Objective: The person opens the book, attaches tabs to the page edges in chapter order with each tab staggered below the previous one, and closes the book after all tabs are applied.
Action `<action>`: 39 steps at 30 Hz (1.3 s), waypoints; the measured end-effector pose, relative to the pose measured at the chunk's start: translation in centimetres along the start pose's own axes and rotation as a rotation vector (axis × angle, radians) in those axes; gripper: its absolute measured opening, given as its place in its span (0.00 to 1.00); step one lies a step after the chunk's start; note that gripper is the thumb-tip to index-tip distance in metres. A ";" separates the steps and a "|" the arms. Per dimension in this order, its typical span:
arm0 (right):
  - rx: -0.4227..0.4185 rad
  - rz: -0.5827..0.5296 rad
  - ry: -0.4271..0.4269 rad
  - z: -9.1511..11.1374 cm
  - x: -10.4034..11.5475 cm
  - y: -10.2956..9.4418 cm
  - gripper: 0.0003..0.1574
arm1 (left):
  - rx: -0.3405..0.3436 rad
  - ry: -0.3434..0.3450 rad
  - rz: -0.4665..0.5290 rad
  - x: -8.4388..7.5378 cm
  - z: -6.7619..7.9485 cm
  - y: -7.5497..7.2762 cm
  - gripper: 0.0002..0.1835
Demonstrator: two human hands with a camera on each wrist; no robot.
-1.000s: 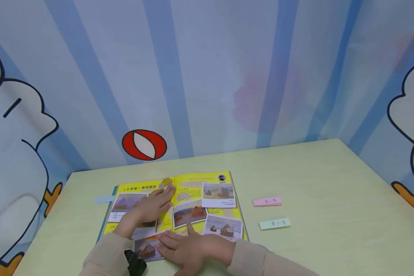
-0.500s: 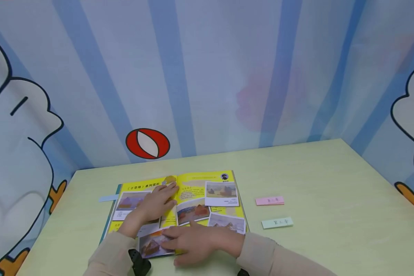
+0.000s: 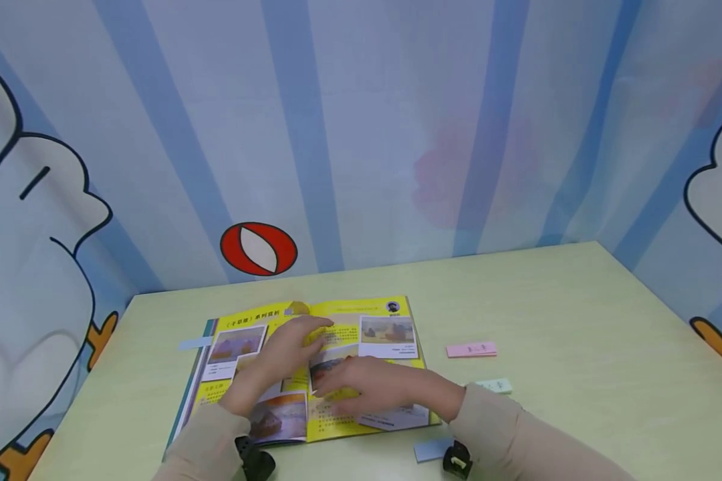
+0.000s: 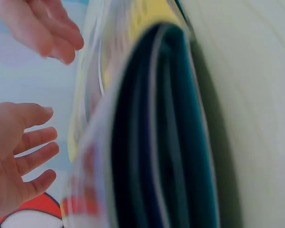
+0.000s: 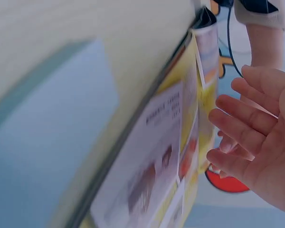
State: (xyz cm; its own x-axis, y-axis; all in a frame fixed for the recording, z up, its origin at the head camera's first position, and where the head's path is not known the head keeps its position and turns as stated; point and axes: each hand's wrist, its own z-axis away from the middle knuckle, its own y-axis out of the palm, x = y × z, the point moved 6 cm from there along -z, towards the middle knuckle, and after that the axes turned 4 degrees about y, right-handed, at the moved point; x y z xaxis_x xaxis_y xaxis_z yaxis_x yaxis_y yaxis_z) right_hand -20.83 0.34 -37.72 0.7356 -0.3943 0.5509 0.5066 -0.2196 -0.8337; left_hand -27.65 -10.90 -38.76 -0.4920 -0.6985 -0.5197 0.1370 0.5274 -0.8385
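Observation:
An open book or magazine (image 3: 331, 427) with yellow pages and haystack pictures lies on the table in the head view. My left hand (image 3: 285, 354) hovers over its middle fold, fingers spread and gently bent. Beside it, my right hand (image 3: 376, 387) is over the right page with loose fingers. The right wrist view shows the right palm (image 5: 270, 137) facing the book with nothing in it. A light blue paper tab (image 3: 195, 343) sticks out from the book's left edge. Close up in the left wrist view, the left-side pages bow up around a dark teal gap (image 4: 166, 118).
To the right of the book lie a pink strip (image 3: 471, 350) and a pale green strip (image 3: 498, 385), the latter partly behind the right sleeve. A light blue strip (image 3: 431, 450) lies near the right wrist's camera. A patterned curtain (image 3: 385, 133) stands behind the table.
Both hands have come up off the pages, the right one also shifting right and away from the near edge. The lower picture and the light blue strip now show.

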 end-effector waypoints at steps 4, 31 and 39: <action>-0.025 -0.078 -0.004 0.8 -0.8 -0.9 0.24 | -0.016 0.067 0.048 -1.5 -0.5 0.4 0.19; -0.313 -0.030 0.320 11.9 -8.0 -6.2 0.20 | 0.101 0.094 0.175 -6.7 -2.7 4.8 0.22; -0.364 -0.036 0.374 14.3 -9.3 -6.4 0.20 | 0.130 0.106 0.205 -7.9 -3.1 6.3 0.23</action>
State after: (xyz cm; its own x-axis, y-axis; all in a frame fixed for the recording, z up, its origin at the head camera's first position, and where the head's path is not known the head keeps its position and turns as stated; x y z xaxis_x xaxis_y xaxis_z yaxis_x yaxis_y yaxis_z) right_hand -24.45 18.18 -36.95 0.4757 -0.6580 0.5837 0.2906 -0.5087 -0.8104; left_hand -25.59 -0.59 -39.45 -0.5286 -0.5255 -0.6667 0.3488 0.5816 -0.7349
